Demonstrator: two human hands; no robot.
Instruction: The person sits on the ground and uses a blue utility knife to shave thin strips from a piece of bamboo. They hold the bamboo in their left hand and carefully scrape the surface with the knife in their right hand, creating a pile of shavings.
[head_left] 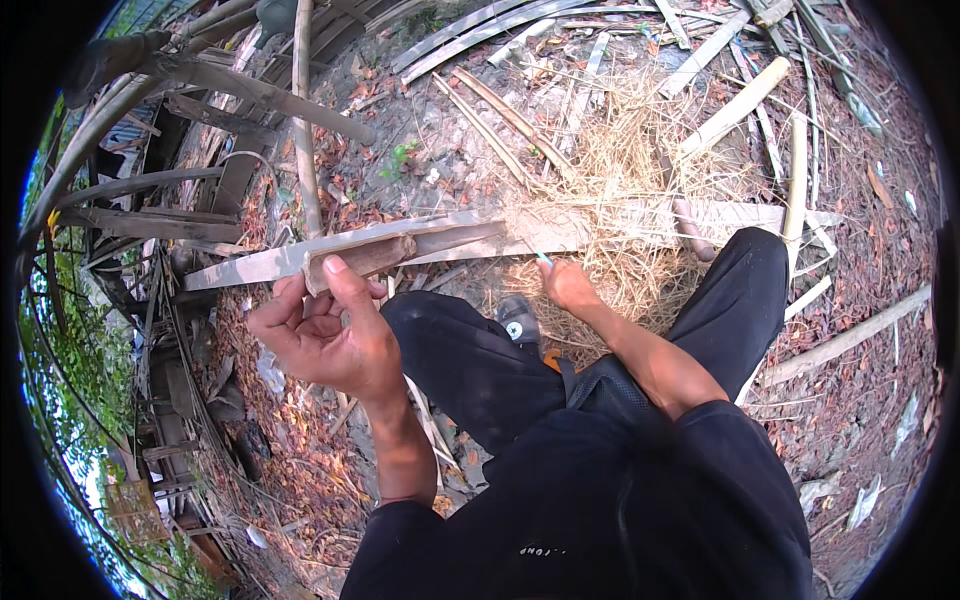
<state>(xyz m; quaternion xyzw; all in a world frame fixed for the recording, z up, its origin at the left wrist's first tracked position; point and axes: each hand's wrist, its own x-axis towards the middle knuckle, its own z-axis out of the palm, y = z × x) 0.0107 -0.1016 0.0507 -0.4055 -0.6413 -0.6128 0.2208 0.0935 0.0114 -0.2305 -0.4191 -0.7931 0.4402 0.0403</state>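
A split bamboo piece [370,256], brown and hollowed like a trough, lies slantwise over a long pale plank [250,268]. My left hand [335,330] grips its left end, with the thumb on top and the fingers curled beneath. Farther right, my right hand [570,284] is closed around a slim thing with a light blue part [543,259]; its kind is hidden by the fist. That fist is close to the plank's near edge, by a heap of straw-coloured shavings [630,150]. Right of the heap, a brown rounded wooden handle [692,232] rests across the plank.
Split bamboo strips [490,125] and pale bamboo lengths [735,110] lie on the leaf-strewn ground ahead. A pole [845,342] is at the right. Weathered timber framing [220,100] stands at the left. My bent knees flank the work, with a dark shoe [517,322] between them.
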